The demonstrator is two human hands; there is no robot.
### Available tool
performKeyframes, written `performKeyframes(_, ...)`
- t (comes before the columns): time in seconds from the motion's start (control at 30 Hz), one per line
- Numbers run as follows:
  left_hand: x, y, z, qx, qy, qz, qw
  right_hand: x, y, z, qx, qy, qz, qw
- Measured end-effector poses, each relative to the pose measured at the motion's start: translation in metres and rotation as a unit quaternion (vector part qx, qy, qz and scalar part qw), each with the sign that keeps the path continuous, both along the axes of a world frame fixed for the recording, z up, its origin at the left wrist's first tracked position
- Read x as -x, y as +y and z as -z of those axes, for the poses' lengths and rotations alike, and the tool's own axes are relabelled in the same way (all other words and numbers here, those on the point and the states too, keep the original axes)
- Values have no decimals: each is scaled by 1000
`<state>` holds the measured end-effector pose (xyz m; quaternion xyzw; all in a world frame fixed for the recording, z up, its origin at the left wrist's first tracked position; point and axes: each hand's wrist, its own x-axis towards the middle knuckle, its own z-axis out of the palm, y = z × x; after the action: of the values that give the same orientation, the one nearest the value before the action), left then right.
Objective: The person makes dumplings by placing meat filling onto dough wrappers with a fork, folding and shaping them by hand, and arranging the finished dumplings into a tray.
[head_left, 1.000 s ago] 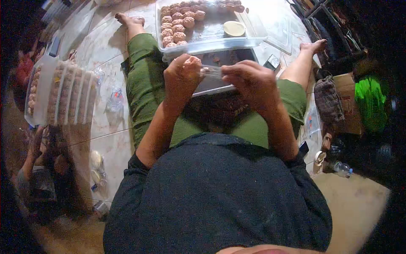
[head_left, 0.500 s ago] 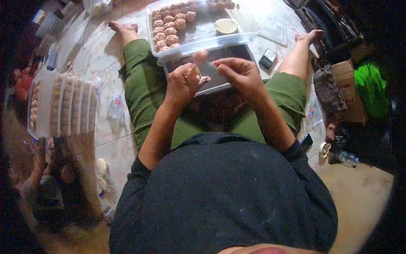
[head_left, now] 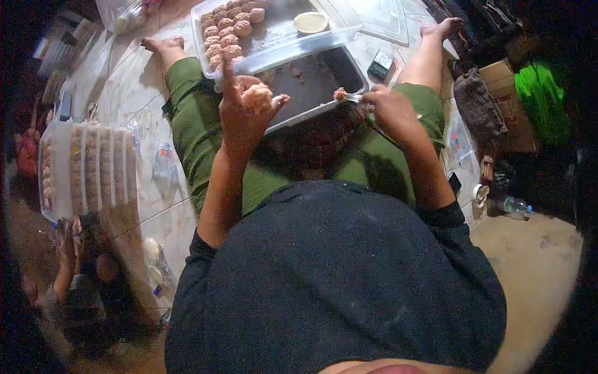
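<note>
Right hand (head_left: 397, 116) has moved outward, fingers (head_left: 372, 95) pinching fork (head_left: 352, 98).

Dark short-sleeved shirt (head_left: 336, 274); green cropped trousers (head_left: 194, 121); bare feet (head_left: 163, 45).

Left hand (head_left: 242, 124): one pink ball (head_left: 256, 99) | right hand (head_left: 395, 115): one utensil (head_left: 354, 98) | beyond both hands: one pale round dish (head_left: 311, 23) | right of right hand: one clear bottle (head_left: 514, 207)
</note>
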<state>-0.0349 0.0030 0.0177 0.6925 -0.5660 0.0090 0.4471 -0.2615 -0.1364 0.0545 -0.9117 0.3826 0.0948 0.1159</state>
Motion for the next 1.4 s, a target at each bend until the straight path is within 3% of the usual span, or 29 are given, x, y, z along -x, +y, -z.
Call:
performKeyframes(0.07, -6, -3, 9, 11, -22, 20, 999, 10, -10, 5, 35, -70, 18, 997)
performKeyframes(0.13, 1, -5, -1, 118, 109, 116, 980, 11, -18, 8, 112, -202, -7, 973)
performKeyframes(0.23, 19, 4, -22, 37, 381, 109, 917, -3, -5, -16, 84, -432, -91, 893)
performKeyframes(0.27, 19, 5, -23, 29, 399, 115, 909, -12, 10, -26, 46, -486, -116, 865)
performKeyframes(0.37, 21, 6, -27, 28, 408, 132, 903, -35, 37, -18, 52, -523, -242, 816)
performKeyframes(0.53, 22, 12, -29, 56, 299, 88, 948, -49, 42, -9, -31, -506, -238, 829)
performKeyframes(0.63, 18, 11, -24, 31, 123, 21, 992, -51, 38, -13, -45, -547, -209, 809)
performKeyframes(0.73, 23, 9, -23, 86, 145, 16, 986, -53, 37, -9, -40, -559, -204, 803)
performKeyframes(0.83, 17, 9, -25, 31, 167, 20, 985, -56, 43, 3, -73, -552, -209, 804)
performKeyframes(0.9, 7, 6, -16, 21, 67, 49, 996, -52, 39, 2, -52, -547, -190, 814)
performKeyframes(0.93, 5, 6, -11, 20, 70, 59, 996, -50, 34, 7, -35, -545, -152, 824)
performKeyframes(1.03, 7, 5, -8, 24, 183, 79, 980, -43, 32, 17, -336, -623, -12, 706)
performKeyframes(1.07, 10, 4, -10, 36, 190, 97, 976, -37, 27, 22, -341, -564, -24, 752)
performKeyframes(1.17, 24, 4, -20, 67, 288, 50, 954, -38, 50, 32, -467, -520, 39, 714)
performKeyframes(1.2, 22, 4, -17, 46, 207, 29, 977, -42, 59, 37, -466, -526, 30, 711)
performKeyframes(1.27, 10, 5, -8, 1, 41, -14, 999, -50, 65, 34, -323, -550, -76, 766)
performKeyframes(1.3, 5, 5, -3, 12, 80, 25, 996, -53, 66, 30, -248, -557, -129, 782)
performKeyframes(1.33, 0, 5, 1, 22, 118, 65, 991, -56, 61, 26, -56, -545, -179, 817)
performKeyframes(1.4, -1, 8, 0, 28, 228, 108, 967, -57, 57, 25, -18, -565, -215, 796)
